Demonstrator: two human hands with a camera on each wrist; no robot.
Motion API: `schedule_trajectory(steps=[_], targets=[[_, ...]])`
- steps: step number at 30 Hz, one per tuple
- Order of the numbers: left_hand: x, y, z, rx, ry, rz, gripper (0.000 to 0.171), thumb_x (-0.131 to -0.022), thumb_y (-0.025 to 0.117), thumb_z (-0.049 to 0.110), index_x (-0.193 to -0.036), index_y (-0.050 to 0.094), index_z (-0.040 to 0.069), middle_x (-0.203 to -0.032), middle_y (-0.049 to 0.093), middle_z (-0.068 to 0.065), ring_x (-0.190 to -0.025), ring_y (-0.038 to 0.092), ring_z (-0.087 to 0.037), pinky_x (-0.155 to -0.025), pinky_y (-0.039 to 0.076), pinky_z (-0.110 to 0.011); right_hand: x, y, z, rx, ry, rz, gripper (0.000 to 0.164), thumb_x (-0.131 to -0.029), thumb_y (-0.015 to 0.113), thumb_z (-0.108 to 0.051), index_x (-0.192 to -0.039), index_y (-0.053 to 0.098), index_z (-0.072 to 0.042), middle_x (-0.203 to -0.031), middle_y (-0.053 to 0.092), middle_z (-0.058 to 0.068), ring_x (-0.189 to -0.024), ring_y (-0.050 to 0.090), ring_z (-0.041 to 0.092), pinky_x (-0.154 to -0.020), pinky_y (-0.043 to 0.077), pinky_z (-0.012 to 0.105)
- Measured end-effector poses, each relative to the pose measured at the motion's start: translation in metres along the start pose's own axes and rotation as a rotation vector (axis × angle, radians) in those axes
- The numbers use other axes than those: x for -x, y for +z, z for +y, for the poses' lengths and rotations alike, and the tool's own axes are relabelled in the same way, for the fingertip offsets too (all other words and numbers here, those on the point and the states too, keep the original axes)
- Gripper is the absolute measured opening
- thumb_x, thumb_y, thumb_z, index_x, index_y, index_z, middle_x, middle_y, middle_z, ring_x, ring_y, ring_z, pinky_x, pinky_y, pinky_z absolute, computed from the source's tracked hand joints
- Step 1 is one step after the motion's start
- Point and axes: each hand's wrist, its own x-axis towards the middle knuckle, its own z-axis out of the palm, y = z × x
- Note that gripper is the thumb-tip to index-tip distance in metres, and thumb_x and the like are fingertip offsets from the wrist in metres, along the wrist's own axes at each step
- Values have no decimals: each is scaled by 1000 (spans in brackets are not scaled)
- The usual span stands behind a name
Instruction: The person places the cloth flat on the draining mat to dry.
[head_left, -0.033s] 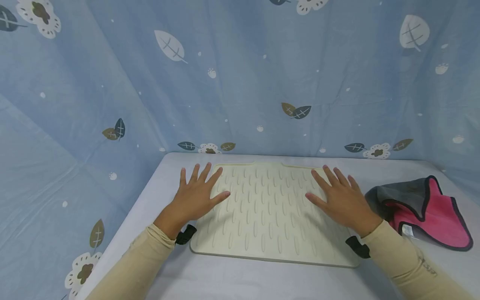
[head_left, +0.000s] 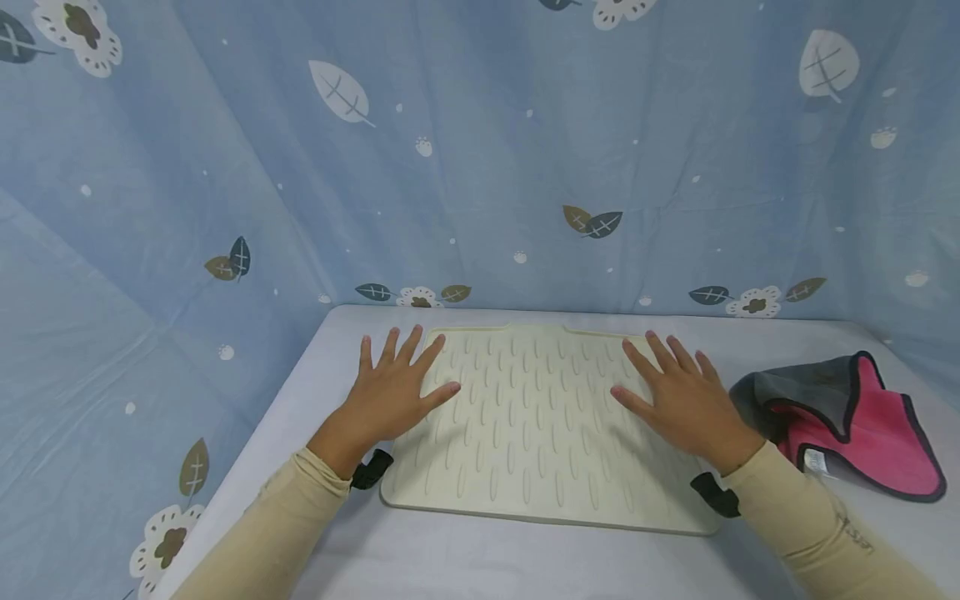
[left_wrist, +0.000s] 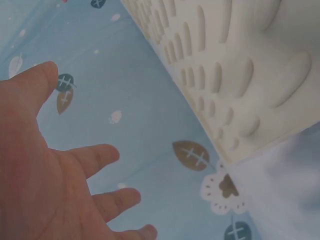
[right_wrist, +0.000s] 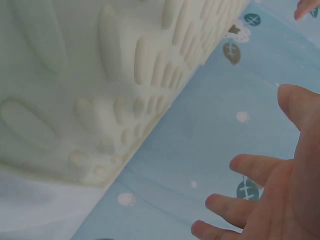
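A cream mat with rows of raised oval ridges (head_left: pixel 517 425) lies flat on the white table, a tab on its far edge. Over its left side hovers my left hand (head_left: pixel 386 396), fingers spread and holding nothing. My right hand (head_left: pixel 690 408) hangs above the mat's right side, likewise spread, with nothing in it. Both wrist views show a gap between the palms and the mat. Just right of my right hand lies a crumpled cloth (head_left: pixel 873 442), pink on one face and grey on the other, with dark edging.
The white-covered table (head_left: pixel 465 554) carries the mat and the cloth. A blue curtain (head_left: pixel 480 167) printed with leaves and flowers hangs behind the table and along its left side. Black straps (head_left: pixel 372 469) sit at both wrists.
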Motion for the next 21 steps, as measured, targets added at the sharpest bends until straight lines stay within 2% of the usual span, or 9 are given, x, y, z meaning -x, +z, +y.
schedule_trajectory(steps=[9, 11, 13, 15, 18, 19, 21], targets=[[0, -3, 1, 7, -16, -4, 77, -98, 43, 66, -160, 24, 26, -168, 13, -15, -154, 8, -45, -116, -3, -72, -1, -4, -5, -17, -6, -1, 74, -98, 53, -55, -155, 37, -10, -159, 29, 29, -144, 26, 54, -111, 19, 74], [0, -3, 0, 13, -7, 10, 73, -99, 42, 64, -160, 26, 25, -167, 17, -15, -154, 12, -44, -117, 0, -71, -2, -5, -6, -60, -25, 8, 74, -98, 53, -55, -155, 37, -10, -159, 30, 29, -143, 28, 54, -111, 22, 73], [-1, -3, -1, 17, 10, 44, 67, -102, 42, 59, -158, 32, 25, -163, 30, -14, -151, 25, -40, -118, 9, -70, 0, -7, -3, -152, -23, 46, 69, -99, 55, -50, -153, 40, -9, -156, 35, 27, -141, 33, 52, -109, 27, 72], [-1, -1, -5, 23, 29, 99, 58, -103, 46, 51, -153, 43, 22, -153, 47, -12, -142, 43, -36, -114, 26, -67, 4, -10, 4, -246, -12, 119, 62, -99, 59, -41, -148, 46, -7, -150, 43, 27, -136, 40, 51, -104, 34, 71], [-2, 4, -15, 33, 18, 145, 46, -103, 53, 40, -143, 55, 18, -126, 67, -9, -110, 66, -28, -92, 49, -54, 14, -17, 26, -369, 53, 219, 48, -99, 62, -27, -139, 54, -2, -140, 51, 28, -126, 48, 48, -95, 41, 70], [-2, 6, -21, 47, -7, 138, 43, -102, 56, 36, -140, 58, 16, -117, 69, -8, -99, 68, -25, -82, 52, -49, 17, -19, 36, -374, 84, 241, 45, -99, 61, -25, -136, 56, -1, -137, 53, 29, -122, 50, 49, -90, 43, 69], [-2, 9, -31, 76, -71, 84, 42, -101, 58, 34, -139, 58, 15, -104, 68, -6, -85, 65, -20, -70, 51, -42, 20, -22, 55, -383, 145, 229, 42, -99, 59, -23, -135, 57, 0, -134, 52, 32, -116, 52, 50, -85, 44, 68]])
